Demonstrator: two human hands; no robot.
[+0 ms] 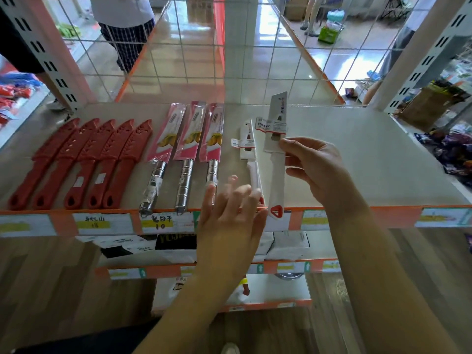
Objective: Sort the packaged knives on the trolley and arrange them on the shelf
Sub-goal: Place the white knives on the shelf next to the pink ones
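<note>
My right hand [315, 169] holds a white-handled packaged knife [277, 154] by its middle, blade end pointing away, just above the shelf [357, 154]. Beside it to the left lies another white packaged knife [249, 146] flat on the shelf. My left hand [229, 215] hovers with fingers spread at the shelf's front edge, near that knife's handle, holding nothing. Three steel-handled knives in pink packs [190, 149] lie left of centre. Several red sheathed knives [84, 162] lie in a row at the far left. The trolley is not in view.
Price labels [161, 222] run along the orange shelf edge. A wire grid [204, 54] backs the shelf. Lower shelves hold boxes [178, 249]. Slotted uprights stand at both sides. A person [125, 26] stands beyond the grid. The shelf's right half is bare.
</note>
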